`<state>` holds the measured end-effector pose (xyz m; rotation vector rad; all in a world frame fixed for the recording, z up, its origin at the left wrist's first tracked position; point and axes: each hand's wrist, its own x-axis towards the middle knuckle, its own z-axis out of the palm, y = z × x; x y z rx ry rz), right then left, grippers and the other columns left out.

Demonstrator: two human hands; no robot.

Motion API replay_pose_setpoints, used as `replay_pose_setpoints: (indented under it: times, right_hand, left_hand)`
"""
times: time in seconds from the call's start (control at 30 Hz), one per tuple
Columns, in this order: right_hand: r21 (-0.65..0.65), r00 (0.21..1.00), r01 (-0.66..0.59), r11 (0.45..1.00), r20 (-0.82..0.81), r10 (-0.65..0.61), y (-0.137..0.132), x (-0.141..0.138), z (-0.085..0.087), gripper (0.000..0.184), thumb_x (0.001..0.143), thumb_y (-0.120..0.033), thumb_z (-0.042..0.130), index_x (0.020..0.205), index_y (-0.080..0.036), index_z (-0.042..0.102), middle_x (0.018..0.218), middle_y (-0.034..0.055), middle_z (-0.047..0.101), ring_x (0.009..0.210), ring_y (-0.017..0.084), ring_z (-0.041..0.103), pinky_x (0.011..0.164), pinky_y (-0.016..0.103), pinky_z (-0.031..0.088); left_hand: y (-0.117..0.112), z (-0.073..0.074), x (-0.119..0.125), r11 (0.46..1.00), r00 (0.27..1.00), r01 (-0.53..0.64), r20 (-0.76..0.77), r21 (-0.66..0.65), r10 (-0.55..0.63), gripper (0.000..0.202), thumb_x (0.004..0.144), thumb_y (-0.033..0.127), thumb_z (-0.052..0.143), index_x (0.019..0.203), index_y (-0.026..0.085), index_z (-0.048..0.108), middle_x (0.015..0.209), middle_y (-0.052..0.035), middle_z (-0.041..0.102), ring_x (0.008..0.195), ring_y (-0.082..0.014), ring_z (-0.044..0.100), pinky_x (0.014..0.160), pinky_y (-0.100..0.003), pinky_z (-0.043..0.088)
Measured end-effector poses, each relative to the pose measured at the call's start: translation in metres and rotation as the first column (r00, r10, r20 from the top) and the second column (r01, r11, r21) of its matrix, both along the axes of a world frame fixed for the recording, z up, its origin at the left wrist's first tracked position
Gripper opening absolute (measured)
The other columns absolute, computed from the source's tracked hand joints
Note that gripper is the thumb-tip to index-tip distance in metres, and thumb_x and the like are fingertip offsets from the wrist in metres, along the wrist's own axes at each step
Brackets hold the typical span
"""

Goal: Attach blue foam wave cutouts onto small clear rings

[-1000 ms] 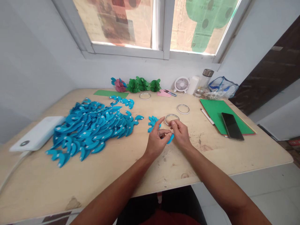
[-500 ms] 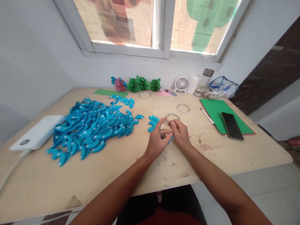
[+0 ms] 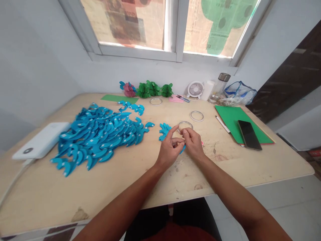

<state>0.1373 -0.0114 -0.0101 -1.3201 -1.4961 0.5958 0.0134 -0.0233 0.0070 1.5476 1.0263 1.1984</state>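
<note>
Near the middle of the wooden table (image 3: pixel 140 167), my left hand (image 3: pixel 171 147) is closed in a pinch on a small blue paper piece (image 3: pixel 183 149), mostly hidden by the fingers. My right hand (image 3: pixel 192 142) meets it from the right, thumb and fingers pressed together at the same piece; whatever else they pinch is hidden. Just beyond my fingertips lies a tape roll (image 3: pixel 186 123), partly covered. A few blue paper cutouts (image 3: pixel 164 130) rest left of my hands. Farther left spreads a large heap of curved blue paper pieces (image 3: pixel 100 134) with small white squares on them.
A white power bank (image 3: pixel 41 140) with a cable sits at the left. Two more tape rolls (image 3: pixel 197 116), green folded-paper figures (image 3: pixel 153 89), a small fan (image 3: pixel 195 89) and a glass bottle (image 3: pixel 220 87) stand farther back. At right, a phone (image 3: pixel 249 134) lies on green sheets (image 3: pixel 232 115).
The view has shifted very slightly. Both hands stay together around the blue paper piece, with only tiny finger movement.
</note>
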Motion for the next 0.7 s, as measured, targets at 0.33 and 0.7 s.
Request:
replay_pose_setpoints:
  times: [0.33, 0.7]
  right_hand:
    - [-0.021, 0.998, -0.027, 0.999, -0.064, 0.026, -0.001, -0.002, 0.002, 0.030, 0.088, -0.040, 0.041, 0.078, -0.020, 0.060, 0.081, 0.0045, 0.064, 0.077, 0.018, 0.058, 0.069, 0.028, 0.043]
    - [-0.037, 0.976, -0.032, 0.999, -0.216, 0.024, 0.002, 0.002, 0.006, 0.032, 0.085, -0.046, 0.044, 0.077, -0.020, 0.061, 0.078, 0.0044, 0.065, 0.073, 0.018, 0.058, 0.064, 0.028, 0.044]
  left_hand:
    - [-0.002, 0.004, 0.000, 0.999, 1.000, 0.001, -0.012, 0.037, -0.001, 0.038, 0.072, 0.012, 0.055, 0.109, 0.017, 0.059, 0.075, -0.0016, 0.069, 0.053, -0.0087, 0.056, 0.048, -0.020, 0.041]
    - [0.003, -0.007, -0.004, 0.994, 0.994, -0.110, 0.015, 0.029, 0.109, 0.058, 0.075, 0.021, 0.061, 0.130, 0.018, 0.043, 0.071, 0.0007, 0.069, 0.054, -0.0098, 0.056, 0.051, -0.021, 0.043]
